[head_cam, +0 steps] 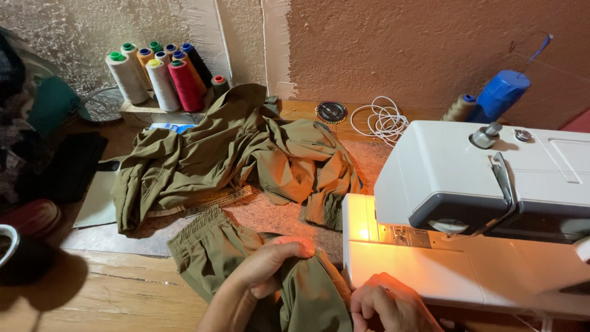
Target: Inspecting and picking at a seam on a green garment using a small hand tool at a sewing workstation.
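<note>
Dim warm room, orange glow from sewing machine (pixel 479 209) lamp, shadowed left edge.

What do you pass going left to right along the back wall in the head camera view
Rack of thread cones → round black disc → coil of white cord → tan thread cone → blue thread cone. In front of them lie the olive garment and the white sewing machine.
</note>
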